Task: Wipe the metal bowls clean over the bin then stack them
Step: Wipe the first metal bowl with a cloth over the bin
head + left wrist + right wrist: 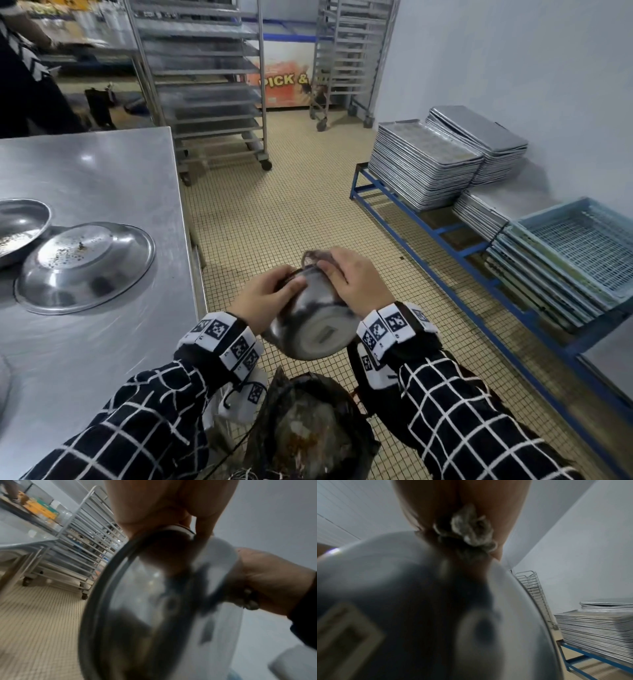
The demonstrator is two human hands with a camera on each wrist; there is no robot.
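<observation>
On the desk [102, 164] to my left lie two dirty metal bowls [84, 265], one rim overlapping the other. My left hand [263, 301] grips the rim of a metal bowl [315, 329] tipped bottom toward me above the bin [308, 428]. My right hand [356, 284] pinches what looks like a grey cloth [471, 532] against its far rim.

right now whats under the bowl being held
Under the tilted metal bowl sits the bin, lined with a black bag, brownish scraps inside. Its lower part lies out of frame, and the sleeves cover its sides.
</observation>
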